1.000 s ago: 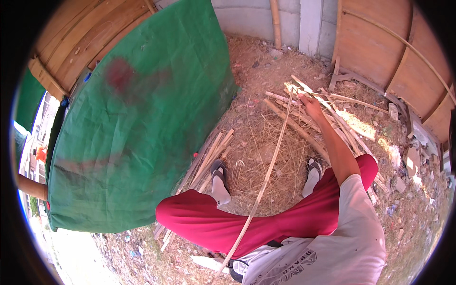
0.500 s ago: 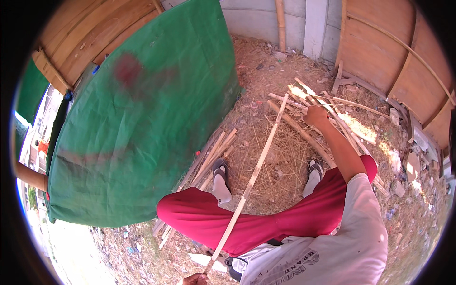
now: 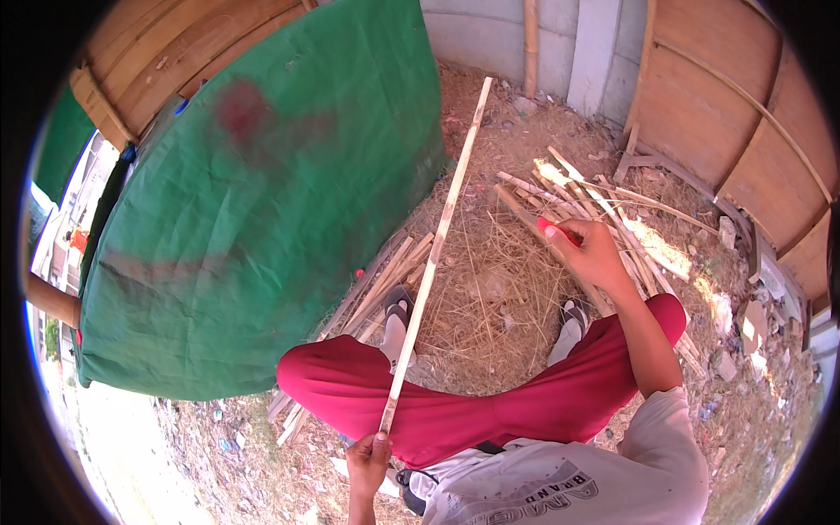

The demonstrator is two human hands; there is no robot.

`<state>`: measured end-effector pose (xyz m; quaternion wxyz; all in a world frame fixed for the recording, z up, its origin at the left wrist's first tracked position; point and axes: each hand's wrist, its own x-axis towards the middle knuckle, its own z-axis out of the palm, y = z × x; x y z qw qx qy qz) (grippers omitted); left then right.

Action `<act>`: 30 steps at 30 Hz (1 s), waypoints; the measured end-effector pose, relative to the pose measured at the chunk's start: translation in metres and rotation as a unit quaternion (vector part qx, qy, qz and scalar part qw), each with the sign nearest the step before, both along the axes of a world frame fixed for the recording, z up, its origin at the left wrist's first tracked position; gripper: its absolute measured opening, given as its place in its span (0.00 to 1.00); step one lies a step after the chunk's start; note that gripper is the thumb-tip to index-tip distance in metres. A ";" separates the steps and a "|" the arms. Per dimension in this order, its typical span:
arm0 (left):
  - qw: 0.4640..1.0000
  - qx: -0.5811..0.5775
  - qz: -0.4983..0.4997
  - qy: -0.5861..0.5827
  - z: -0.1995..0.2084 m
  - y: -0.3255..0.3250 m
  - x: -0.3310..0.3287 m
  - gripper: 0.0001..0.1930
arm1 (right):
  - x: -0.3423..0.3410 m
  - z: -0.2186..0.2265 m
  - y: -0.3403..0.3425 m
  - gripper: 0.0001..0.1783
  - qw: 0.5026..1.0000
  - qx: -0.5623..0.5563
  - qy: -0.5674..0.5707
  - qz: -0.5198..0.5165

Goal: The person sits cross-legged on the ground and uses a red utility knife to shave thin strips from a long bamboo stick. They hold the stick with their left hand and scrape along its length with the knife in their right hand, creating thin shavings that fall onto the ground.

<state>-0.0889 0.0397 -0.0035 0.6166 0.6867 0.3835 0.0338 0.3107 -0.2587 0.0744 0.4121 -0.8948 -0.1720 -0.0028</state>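
My left hand [image 3: 368, 459], low in the view, is closed around the near end of a long pale bamboo strip [image 3: 427, 271]. The strip slants up and away across my left leg, its far end raised near the green sheet's right edge. Out to the right, my right hand [image 3: 584, 254] pinches a small red object [image 3: 556, 230]; the fingers hide most of it, so its kind is unclear. That hand is apart from the strip and above a pile of split bamboo [image 3: 604, 206] on the ground.
A large green tarpaulin sheet [image 3: 262, 201] stands at the left. More bamboo strips [image 3: 385, 284] lie beside my left foot. Thin shavings [image 3: 490, 297] cover the ground between my feet. Wooden panels [image 3: 717, 105] and a grey wall [image 3: 481, 39] stand behind, with rubble [image 3: 726, 363] at right.
The strip's far end has swung up and to the left, and my left hand has come up from the lower edge. My right hand has moved nearer, showing the red object.
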 end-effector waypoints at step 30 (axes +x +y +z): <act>0.986 -0.130 -0.087 -0.052 -0.003 -0.046 0.078 0.12 | -0.009 -0.078 0.013 0.28 0.993 0.086 0.072 0.018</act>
